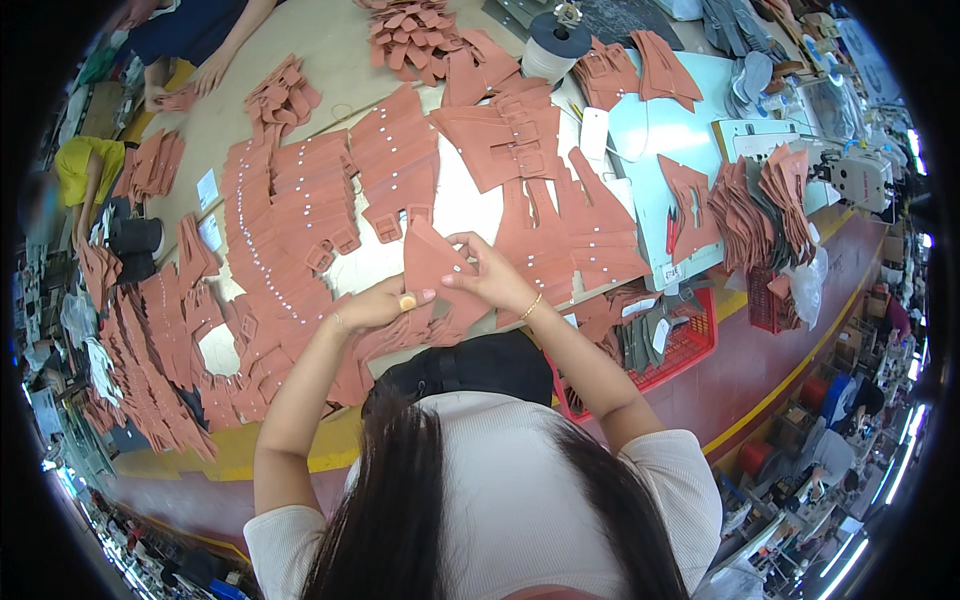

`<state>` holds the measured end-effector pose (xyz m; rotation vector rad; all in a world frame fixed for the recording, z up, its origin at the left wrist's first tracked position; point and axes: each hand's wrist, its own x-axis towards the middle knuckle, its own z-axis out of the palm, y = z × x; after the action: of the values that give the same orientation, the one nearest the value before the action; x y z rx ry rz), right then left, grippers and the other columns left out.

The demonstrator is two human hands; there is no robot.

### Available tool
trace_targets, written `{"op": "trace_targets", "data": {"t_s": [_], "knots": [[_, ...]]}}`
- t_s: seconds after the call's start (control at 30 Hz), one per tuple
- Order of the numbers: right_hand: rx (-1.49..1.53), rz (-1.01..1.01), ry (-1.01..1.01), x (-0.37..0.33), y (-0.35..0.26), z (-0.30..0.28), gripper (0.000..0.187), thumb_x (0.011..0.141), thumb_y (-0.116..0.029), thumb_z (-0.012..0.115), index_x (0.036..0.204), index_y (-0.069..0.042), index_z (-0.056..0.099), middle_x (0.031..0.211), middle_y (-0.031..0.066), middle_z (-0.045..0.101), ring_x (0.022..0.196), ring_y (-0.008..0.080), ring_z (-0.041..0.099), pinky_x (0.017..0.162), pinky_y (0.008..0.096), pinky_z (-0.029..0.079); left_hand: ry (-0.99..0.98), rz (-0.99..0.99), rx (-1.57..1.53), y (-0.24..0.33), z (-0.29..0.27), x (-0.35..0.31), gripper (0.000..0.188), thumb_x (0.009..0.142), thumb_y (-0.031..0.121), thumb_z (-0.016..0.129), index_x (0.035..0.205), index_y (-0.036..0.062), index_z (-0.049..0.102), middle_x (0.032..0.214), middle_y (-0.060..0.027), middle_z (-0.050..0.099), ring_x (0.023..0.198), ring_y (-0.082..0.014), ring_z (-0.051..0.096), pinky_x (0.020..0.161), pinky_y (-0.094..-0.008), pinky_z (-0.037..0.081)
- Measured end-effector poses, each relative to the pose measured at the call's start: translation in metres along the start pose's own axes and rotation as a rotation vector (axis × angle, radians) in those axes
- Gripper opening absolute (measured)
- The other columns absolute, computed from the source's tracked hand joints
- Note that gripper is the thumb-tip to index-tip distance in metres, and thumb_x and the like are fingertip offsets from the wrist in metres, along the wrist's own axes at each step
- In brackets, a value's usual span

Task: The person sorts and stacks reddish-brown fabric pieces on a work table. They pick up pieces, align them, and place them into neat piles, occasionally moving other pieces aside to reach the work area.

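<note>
A flat rust-coloured leather piece is held up between my two hands at the table's near edge. My left hand pinches its lower left side, with a tan band round one finger. The fingers of my right hand close on its right edge. Under my hands, more rust leather pieces lie overlapped. Beyond them, rows of overlapping strips carry small white marks. Several covered buckles show among the strips, just past my left hand. Strapped leather pieces are stacked farther back.
A white thread spool stands at the back. Red-handled snips lie on the pale blue board at right, near a sewing machine. A red crate sits below the table edge. A co-worker's hand is at far left.
</note>
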<state>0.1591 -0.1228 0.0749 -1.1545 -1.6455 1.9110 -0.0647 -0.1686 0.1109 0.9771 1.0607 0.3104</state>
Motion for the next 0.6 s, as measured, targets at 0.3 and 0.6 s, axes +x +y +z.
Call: {"op": "trace_targets", "data": {"t_s": [0.3,0.6], "knots": [[0.235,-0.062,0.132,0.02,0.085,0.024,0.041,0.086,-0.002,0.065,0.122,-0.003,0.044,0.107,0.0073,0.06,0.103,0.0155,0.057,0.091,0.0301,0.046,-0.294,-0.382,0.188,-0.043,-0.053,0.054,0.075,0.086,0.055,0.064,0.136,0.0018,0.048,0.133,-0.0126,0.054,0.121,-0.0192,0.049,0.103,-0.0319,0.038],[0.185,-0.011,-0.095,0.019,0.073,-0.007,0.049,0.087,-0.014,0.07,0.126,-0.004,0.042,0.128,0.0089,0.052,0.12,0.0161,0.049,0.102,0.0341,0.039,-0.225,-0.28,0.192,-0.045,-0.046,0.045,0.042,0.087,0.035,0.069,0.113,0.0026,0.063,0.096,-0.003,0.065,0.086,-0.0112,0.057,0.077,-0.0266,0.046]]}}
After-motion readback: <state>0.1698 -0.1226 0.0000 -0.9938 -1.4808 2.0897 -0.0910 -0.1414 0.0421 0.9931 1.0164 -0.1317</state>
